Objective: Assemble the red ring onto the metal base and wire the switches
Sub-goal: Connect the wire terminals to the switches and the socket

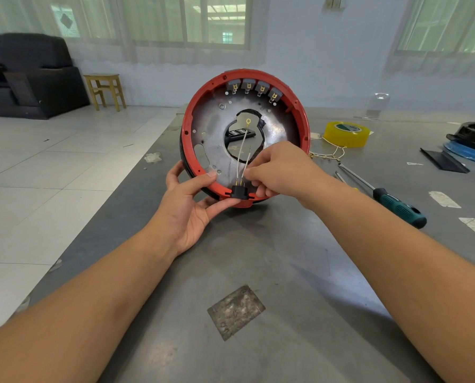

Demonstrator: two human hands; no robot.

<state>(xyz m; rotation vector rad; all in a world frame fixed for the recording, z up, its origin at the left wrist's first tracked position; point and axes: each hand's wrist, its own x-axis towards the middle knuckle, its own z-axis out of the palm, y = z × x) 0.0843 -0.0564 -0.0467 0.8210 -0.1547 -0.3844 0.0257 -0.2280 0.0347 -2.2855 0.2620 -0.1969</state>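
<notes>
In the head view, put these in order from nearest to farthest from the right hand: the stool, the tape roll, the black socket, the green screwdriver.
From the right hand:
1. Black socket, just beside the fingers, at the bottom of the red ring.
2. Tape roll, on the table to the right.
3. Green screwdriver, to the right; close to the tape in rank, hard to separate.
4. Stool, far left on the floor.

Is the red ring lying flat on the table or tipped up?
Tipped up. The red ring stands on edge on the table, its open face toward the camera, with the left hand gripping its lower rim.
</notes>
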